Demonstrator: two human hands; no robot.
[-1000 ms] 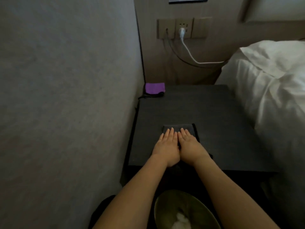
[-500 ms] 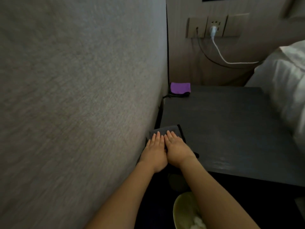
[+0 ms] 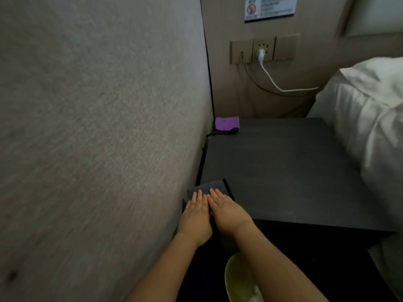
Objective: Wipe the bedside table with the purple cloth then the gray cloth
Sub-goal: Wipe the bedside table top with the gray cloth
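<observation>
Both hands slid the gray cloth [image 3: 207, 188] leftward to the table's [image 3: 283, 171] near-left corner. Left hand [image 3: 196, 216] and right hand [image 3: 229, 212] lie flat, fingers straight, covering most of it. Purple cloth [image 3: 226, 123] sits far ahead, half-hidden by the wall edge.

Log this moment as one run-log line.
stage: gray wipe | left hand: flat on gray cloth | right hand: flat on it | spot: table front-left corner | purple cloth: back-left corner

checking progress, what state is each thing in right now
gray cloth: folded flat at the table's near-left corner, under both hands
left hand: flat, palm down on the cloth
right hand: flat, palm down beside it
purple cloth: folded, lying untouched in the far-left corner
white charger: plugged into the outlet
</observation>
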